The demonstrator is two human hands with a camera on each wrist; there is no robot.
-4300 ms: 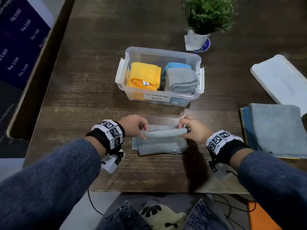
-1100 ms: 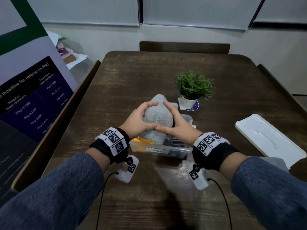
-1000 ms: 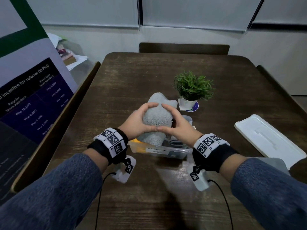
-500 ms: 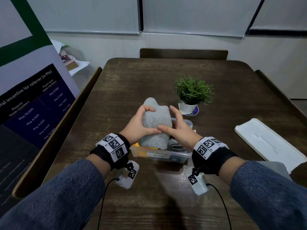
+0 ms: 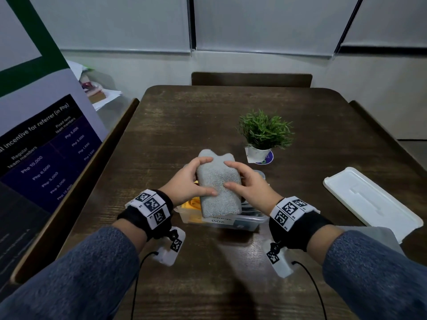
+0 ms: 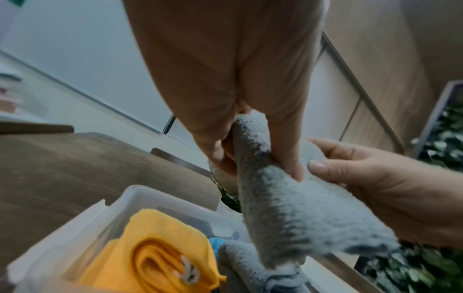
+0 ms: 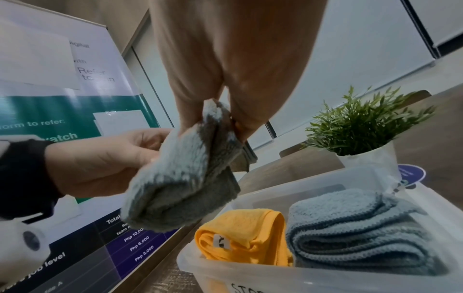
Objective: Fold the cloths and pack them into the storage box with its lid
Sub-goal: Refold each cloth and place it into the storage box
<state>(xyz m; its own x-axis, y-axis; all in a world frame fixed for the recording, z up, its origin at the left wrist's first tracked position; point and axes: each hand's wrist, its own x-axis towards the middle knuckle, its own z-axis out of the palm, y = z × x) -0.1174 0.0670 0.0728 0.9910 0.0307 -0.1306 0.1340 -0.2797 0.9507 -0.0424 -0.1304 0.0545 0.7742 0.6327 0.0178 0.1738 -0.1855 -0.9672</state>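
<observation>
While both my hands, left hand and right hand, clasp folded grey cloth, long axis upright, storage box directly beneath; lower straight down.

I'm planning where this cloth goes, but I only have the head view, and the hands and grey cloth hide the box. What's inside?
Observer: A folded yellow cloth lies in the storage box, on the left.
Operator: And beside it?
Observer: A folded grey-blue cloth, on the right.
Operator: Is the held cloth inside yet?
Observer: No; the right wrist view shows the grey cloth above the rim, in the grip of left hand and right hand.
</observation>
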